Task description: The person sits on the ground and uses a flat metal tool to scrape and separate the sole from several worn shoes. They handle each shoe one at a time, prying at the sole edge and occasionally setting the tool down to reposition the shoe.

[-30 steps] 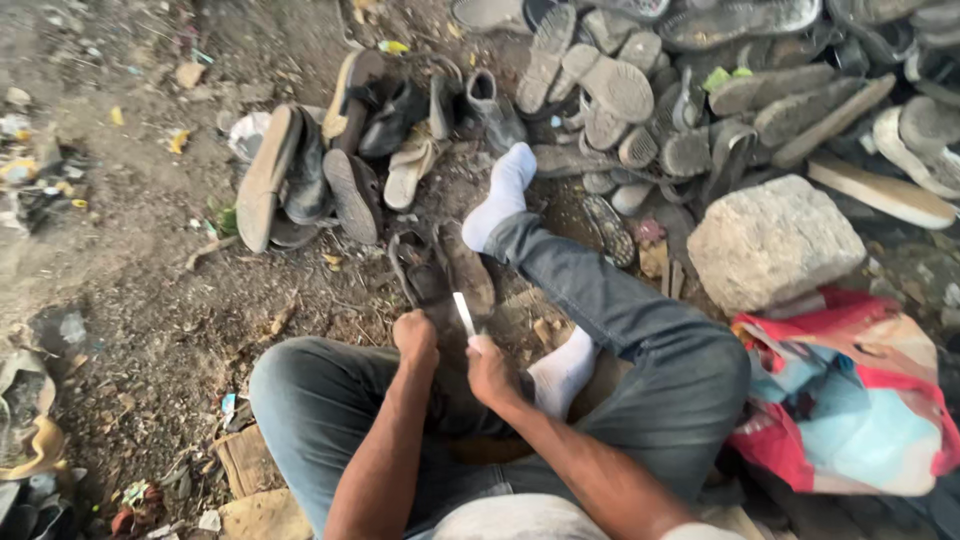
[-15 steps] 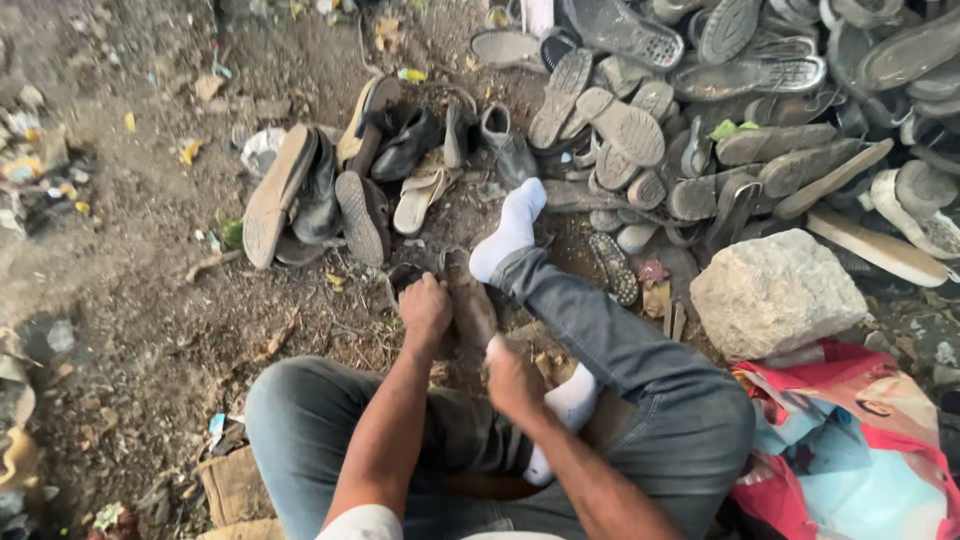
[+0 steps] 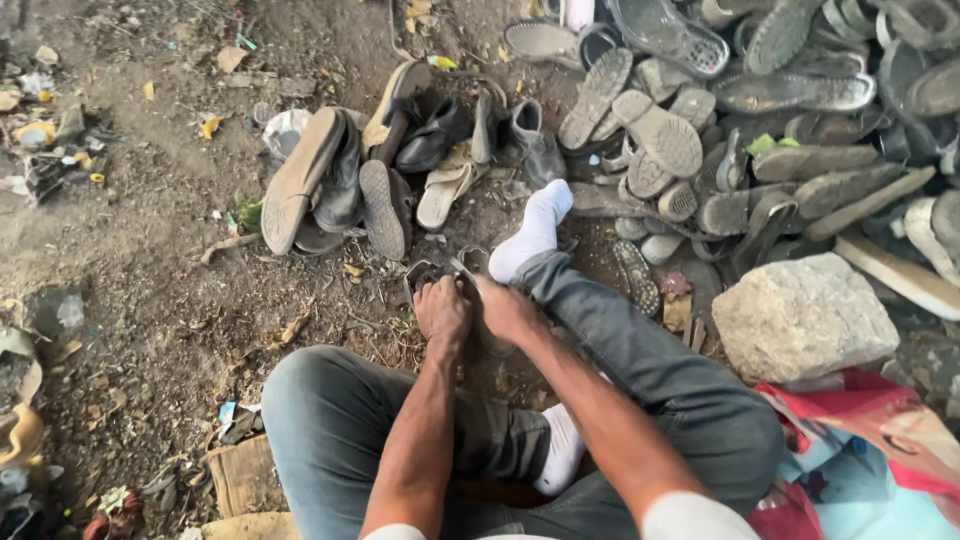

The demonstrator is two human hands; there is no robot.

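L hand [image 3: 442,312] and R hand [image 3: 505,308] both curled onto 1 dark worn sandal [image 3: 440,274] on the dirt, fingers pressed tog., gripping its edge and straps. Sandal sits at 9 o'clock of white-socked foot [image 3: 530,232]. Grey stone [image 3: 803,317] at 3 o'clock.

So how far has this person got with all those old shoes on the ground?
A heap of loose soles already lies at the upper right, though who stripped them cannot be told. In hand: both the left hand and right hand grip a dark shoe piece on the dirt. Left over: several whole shoes wait beside it, apparently untouched.
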